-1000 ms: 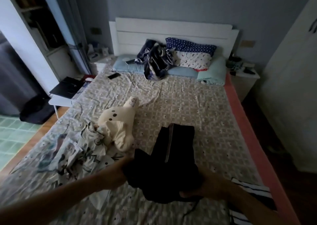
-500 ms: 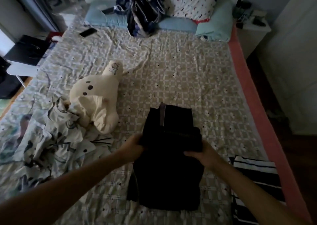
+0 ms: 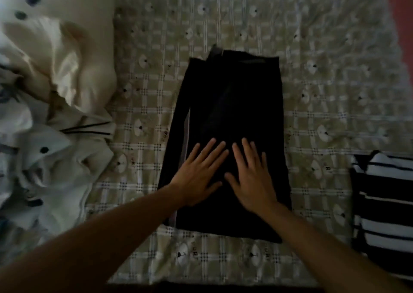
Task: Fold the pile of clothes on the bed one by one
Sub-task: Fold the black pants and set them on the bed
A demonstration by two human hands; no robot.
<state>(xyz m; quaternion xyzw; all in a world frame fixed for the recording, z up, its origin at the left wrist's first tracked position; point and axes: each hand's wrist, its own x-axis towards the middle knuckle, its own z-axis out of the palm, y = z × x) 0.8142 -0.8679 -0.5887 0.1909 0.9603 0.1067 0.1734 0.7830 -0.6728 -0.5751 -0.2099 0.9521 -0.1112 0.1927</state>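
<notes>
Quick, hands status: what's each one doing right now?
Left hand: open, fingers straight, pressing flat on the folded black garment.
Right hand: open, fingers straight, pressing flat on the same garment beside the left.

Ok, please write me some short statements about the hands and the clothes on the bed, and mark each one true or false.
1. Both the left hand and the right hand lie flat on the black garment. True.
2. The black garment is crumpled in a heap. False: it lies flat, folded into a long rectangle.
3. A striped garment lies to the right of the black one. True.
4. The striped garment touches the black one. False: a strip of checked sheet shows between them.
5. The unfolded clothes lie on the right. False: the light clothes are heaped on the left.
</notes>
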